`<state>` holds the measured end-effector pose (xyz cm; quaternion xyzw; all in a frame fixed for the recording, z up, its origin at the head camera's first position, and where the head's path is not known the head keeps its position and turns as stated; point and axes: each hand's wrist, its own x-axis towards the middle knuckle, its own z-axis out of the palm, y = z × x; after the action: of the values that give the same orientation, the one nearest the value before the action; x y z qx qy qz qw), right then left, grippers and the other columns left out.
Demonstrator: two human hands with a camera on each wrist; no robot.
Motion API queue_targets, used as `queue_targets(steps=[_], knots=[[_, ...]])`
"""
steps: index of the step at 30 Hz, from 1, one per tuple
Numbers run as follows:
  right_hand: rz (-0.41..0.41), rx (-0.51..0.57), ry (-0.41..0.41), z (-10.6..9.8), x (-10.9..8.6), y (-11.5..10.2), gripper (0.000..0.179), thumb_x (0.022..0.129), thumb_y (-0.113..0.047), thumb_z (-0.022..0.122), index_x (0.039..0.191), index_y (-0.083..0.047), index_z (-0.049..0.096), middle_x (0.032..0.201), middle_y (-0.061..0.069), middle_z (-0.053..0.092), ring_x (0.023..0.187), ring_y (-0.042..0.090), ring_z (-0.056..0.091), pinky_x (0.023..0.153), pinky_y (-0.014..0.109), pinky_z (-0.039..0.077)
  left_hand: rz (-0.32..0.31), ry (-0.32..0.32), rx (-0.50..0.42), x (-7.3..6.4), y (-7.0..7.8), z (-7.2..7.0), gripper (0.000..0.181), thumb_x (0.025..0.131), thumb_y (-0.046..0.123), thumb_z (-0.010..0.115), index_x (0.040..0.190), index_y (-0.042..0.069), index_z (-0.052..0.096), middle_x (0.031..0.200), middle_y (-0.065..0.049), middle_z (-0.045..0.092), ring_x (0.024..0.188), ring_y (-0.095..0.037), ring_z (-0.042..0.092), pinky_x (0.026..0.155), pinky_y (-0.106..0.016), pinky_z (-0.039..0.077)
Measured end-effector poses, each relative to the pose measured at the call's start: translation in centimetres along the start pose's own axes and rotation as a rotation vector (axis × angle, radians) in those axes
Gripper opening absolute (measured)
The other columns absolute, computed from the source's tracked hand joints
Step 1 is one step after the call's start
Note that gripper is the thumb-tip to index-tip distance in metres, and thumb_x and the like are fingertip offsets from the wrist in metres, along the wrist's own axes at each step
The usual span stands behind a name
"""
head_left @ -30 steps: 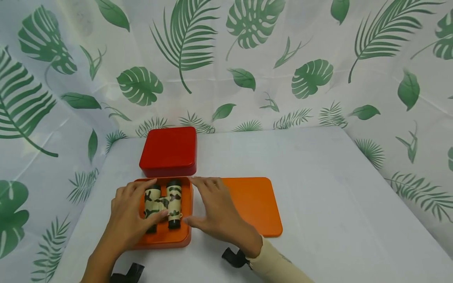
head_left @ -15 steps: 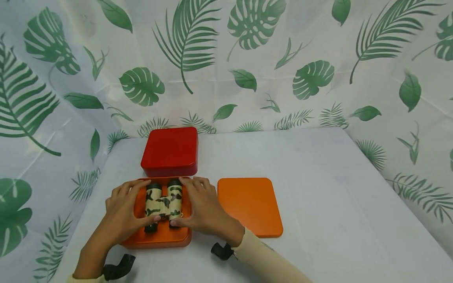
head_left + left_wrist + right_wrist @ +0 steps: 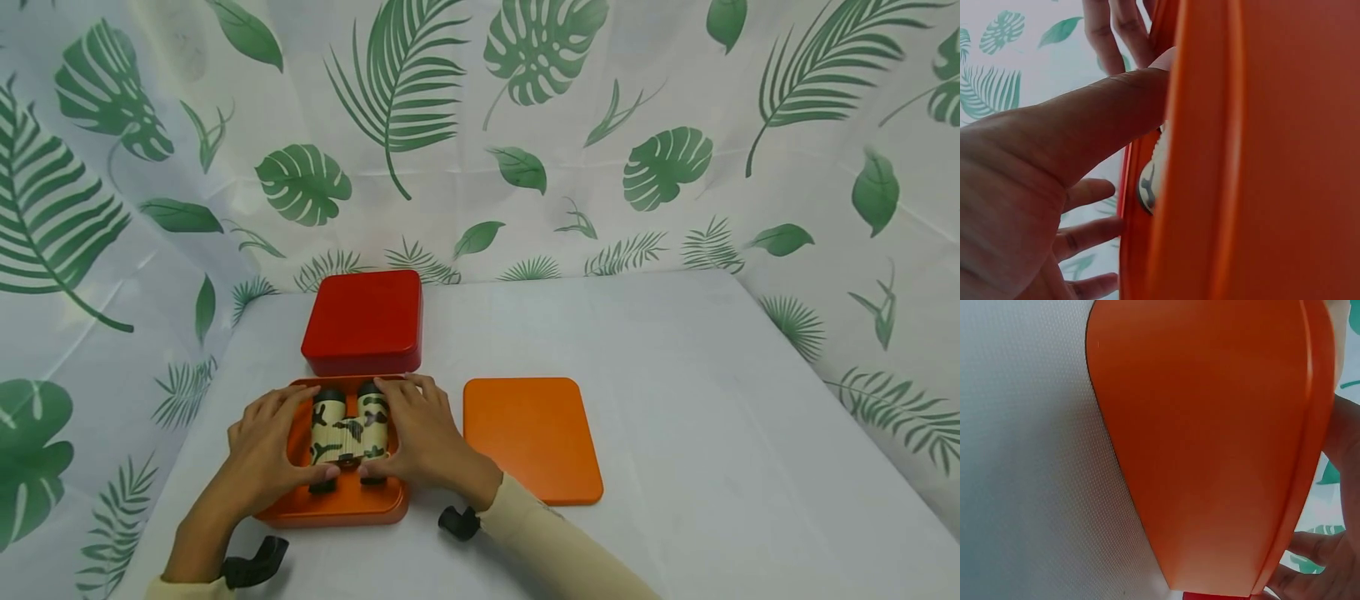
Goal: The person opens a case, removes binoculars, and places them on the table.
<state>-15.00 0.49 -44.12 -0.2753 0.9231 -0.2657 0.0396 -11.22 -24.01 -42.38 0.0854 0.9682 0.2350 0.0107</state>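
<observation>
Camouflage-patterned binoculars with black ends lie in a shallow orange box, in the head view. My left hand spans the left barrel, fingertips at its far end and thumb at its near end. Around the right barrel my right hand holds in the same way, thumb at the near black end. The left wrist view shows the left thumb reaching over the box rim, with a sliver of the binoculars behind the wall. In the right wrist view, the box's outer wall hides the binoculars.
Right behind the orange box stands a closed red box. A flat orange lid lies to the right, beside the right forearm. The white tabletop stretches to the right, with a leaf-print cloth behind it.
My right hand has moved left, from the box's right edge onto the right barrel. The left thumb has shifted from the middle of the binoculars to the left barrel's near end.
</observation>
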Motion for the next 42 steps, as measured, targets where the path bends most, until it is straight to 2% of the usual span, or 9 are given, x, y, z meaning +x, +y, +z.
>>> queue_targets(steps=[9, 18, 25, 29, 37, 42], knots=[[0.010, -0.067, -0.012, 0.9, 0.7, -0.3, 0.115, 0.078, -0.061, 0.089, 0.168, -0.018, 0.030, 0.161, 0.005, 0.049, 0.158, 0.031, 0.028, 0.131, 0.054, 0.024, -0.009, -0.020, 0.001, 0.0, -0.7, 0.6, 0.114, 0.072, 0.050, 0.097, 0.162, 0.012, 0.038, 0.163, -0.030, 0.036, 0.145, -0.061, 0.027, 0.100, -0.078, 0.028], [0.034, -0.106, -0.015, 1.1, 1.0, -0.5, 0.117, 0.074, -0.063, 0.091, 0.166, -0.019, 0.034, 0.160, 0.005, 0.050, 0.157, 0.030, 0.030, 0.131, 0.053, 0.025, -0.001, -0.026, -0.004, -0.1, -1.1, 0.7, 0.116, 0.071, 0.051, 0.097, 0.162, 0.011, 0.038, 0.163, -0.030, 0.038, 0.145, -0.062, 0.027, 0.101, -0.079, 0.027], [0.031, -0.155, -0.022, 1.0, 1.3, -0.9, 0.116, 0.073, -0.067, 0.090, 0.163, -0.013, 0.039, 0.156, 0.009, 0.048, 0.153, 0.030, 0.032, 0.131, 0.052, 0.023, -0.007, -0.036, -0.007, 0.0, -1.2, 0.8, 0.114, 0.071, 0.049, 0.097, 0.161, 0.009, 0.039, 0.158, -0.028, 0.044, 0.141, -0.058, 0.033, 0.100, -0.076, 0.029], [0.055, -0.166, -0.041, 1.0, 1.7, -1.1, 0.116, 0.074, -0.067, 0.089, 0.162, -0.011, 0.040, 0.155, 0.010, 0.047, 0.154, 0.031, 0.032, 0.131, 0.053, 0.021, -0.017, -0.048, -0.014, 0.4, -1.2, 0.9, 0.117, 0.070, 0.050, 0.097, 0.162, 0.008, 0.037, 0.157, -0.029, 0.044, 0.140, -0.057, 0.034, 0.099, -0.074, 0.029], [0.091, -0.164, -0.022, 1.4, 2.2, -1.2, 0.110, 0.075, -0.065, 0.089, 0.159, -0.013, 0.042, 0.158, 0.007, 0.050, 0.157, 0.033, 0.030, 0.132, 0.054, 0.019, -0.023, -0.042, -0.039, 0.8, -1.0, 1.0, 0.116, 0.070, 0.048, 0.097, 0.160, 0.006, 0.036, 0.159, -0.028, 0.044, 0.143, -0.055, 0.031, 0.105, -0.073, 0.023], [0.110, -0.150, 0.001, 1.5, 2.3, -1.4, 0.107, 0.073, -0.062, 0.091, 0.157, -0.013, 0.045, 0.156, 0.006, 0.053, 0.156, 0.033, 0.031, 0.132, 0.056, 0.020, -0.024, -0.037, -0.038, 1.0, -0.9, 1.1, 0.117, 0.069, 0.044, 0.099, 0.159, 0.005, 0.037, 0.156, -0.028, 0.049, 0.144, -0.055, 0.031, 0.110, -0.078, 0.015]])
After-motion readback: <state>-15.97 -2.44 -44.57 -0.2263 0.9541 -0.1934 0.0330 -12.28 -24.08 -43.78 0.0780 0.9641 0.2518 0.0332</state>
